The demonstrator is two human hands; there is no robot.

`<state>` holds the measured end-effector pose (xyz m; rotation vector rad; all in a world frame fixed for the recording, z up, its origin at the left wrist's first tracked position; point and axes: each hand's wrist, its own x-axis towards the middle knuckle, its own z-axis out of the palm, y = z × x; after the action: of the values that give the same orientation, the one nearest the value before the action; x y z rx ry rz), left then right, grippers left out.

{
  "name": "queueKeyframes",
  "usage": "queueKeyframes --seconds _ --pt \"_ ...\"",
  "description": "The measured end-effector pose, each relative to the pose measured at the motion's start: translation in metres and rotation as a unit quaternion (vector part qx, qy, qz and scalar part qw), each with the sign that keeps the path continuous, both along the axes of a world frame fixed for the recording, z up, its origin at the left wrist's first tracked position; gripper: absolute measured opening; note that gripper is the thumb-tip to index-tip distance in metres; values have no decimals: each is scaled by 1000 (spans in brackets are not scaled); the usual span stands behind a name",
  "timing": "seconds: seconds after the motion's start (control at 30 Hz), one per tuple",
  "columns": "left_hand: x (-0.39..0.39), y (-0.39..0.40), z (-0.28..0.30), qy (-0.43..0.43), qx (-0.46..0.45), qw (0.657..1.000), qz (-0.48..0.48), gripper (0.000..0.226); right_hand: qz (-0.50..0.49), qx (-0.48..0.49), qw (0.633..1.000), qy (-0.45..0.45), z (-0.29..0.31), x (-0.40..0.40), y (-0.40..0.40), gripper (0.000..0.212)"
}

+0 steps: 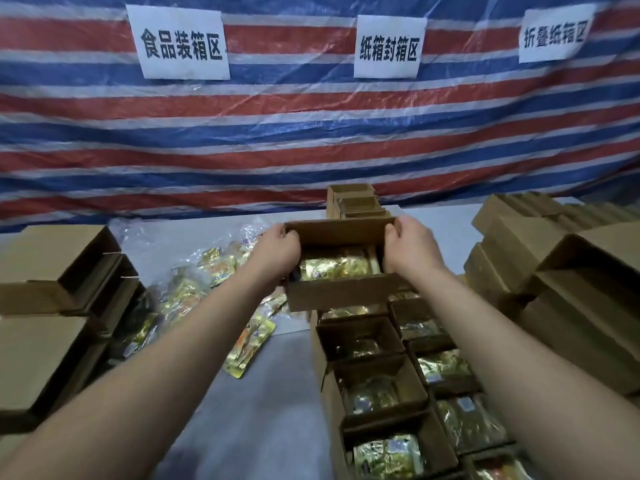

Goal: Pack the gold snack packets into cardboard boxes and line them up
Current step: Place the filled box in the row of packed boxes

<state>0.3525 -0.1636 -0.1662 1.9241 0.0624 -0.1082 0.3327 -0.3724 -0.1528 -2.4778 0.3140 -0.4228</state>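
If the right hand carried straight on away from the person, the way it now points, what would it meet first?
Probably the small open empty cardboard boxes stacked just beyond the packed box that the right hand and left hand grip. They look slightly left of its line, and depth is unclear; otherwise it would reach the striped tarp.

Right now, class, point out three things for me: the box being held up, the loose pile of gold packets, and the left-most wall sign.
held cardboard box [337, 292]: head view, near front wall.
loose gold snack packets [187, 292]: head view, middle of pile.
left wall sign [178, 43]: head view, centre of paper.
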Motion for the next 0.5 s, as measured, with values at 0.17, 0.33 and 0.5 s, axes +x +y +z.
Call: queueKeyframes --seconds 0.17,0.33,0.5 --pt "78 -83 -3 33 17 998 -42 19 -26 -9 999 28 -4 93 -83 20" --pt "136 -137 -34 77 16 996 -36 26 -15 -15 998 55 -40 158 -134 18" --pt "171 -171 -74 101 56 993 -37 30 -11 12 995 103 -82 191 -165 24"
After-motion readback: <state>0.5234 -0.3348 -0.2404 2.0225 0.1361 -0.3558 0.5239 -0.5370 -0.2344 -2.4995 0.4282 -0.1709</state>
